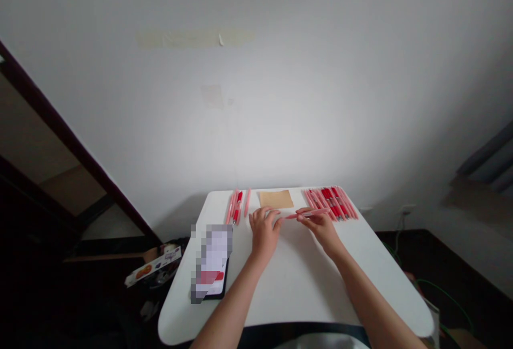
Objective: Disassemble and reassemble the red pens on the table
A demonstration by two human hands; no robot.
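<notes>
Here, my right hand (pixel 320 230) pinches pink pen (pixel 313 212) over far part of white table (pixel 296 290). My left hand (pixel 264 229), fingers apart, just left of it. Pen row (pixel 331 200) far right, few pens (pixel 239 207) far left, brown paper (pixel 276 199) between.

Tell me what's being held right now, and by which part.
A pink pen, in the right hand, gripped nearer its end towards the left hand, which seems to hold nothing.

The head camera faces forward and down; table (pixel 296 285) near, wall (pixel 288 98) beyond, seemingly dark floor (pixel 449 269) below.
</notes>
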